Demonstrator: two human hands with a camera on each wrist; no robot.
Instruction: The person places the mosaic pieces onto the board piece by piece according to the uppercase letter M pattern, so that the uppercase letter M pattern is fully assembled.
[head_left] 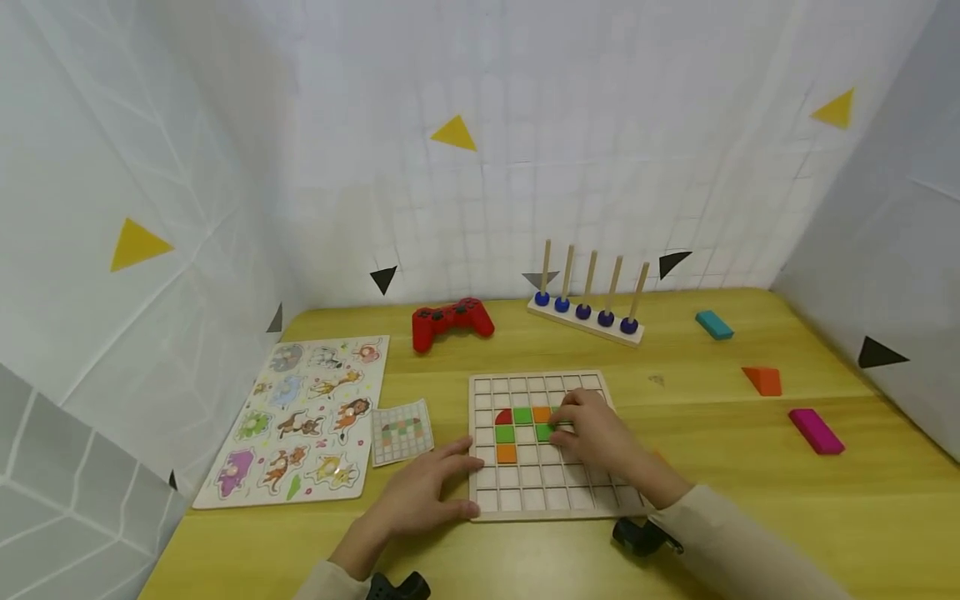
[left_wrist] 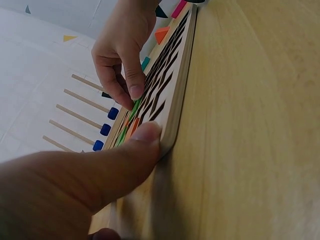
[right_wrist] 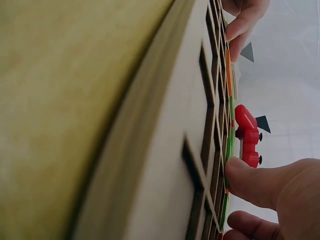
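Note:
A wooden grid board [head_left: 510, 500] lies on the table, holding several coloured square tiles and a rounded red tile [head_left: 503, 417]. My right hand [head_left: 596, 429] is over its middle, thumb and fingertips pinching a green tile [head_left: 544, 432] at its right side. In the left wrist view, the right thumb and index finger meet at a green tile [left_wrist: 136, 104]. An orange tile [head_left: 506, 453] sits lower left in the grid. My left hand [head_left: 423, 487] rests at the board's left edge, its fingers spread and thumb [left_wrist: 145, 135] against the near corner.
Left of the board lie a pattern card [head_left: 401, 454] and an animal puzzle [head_left: 356, 483]. Behind are a red game controller [head_left: 452, 318] and a peg stand [head_left: 585, 321] with blue beads. Teal [head_left: 714, 325], orange [head_left: 765, 381] and magenta blocks [head_left: 816, 431] lie at the right.

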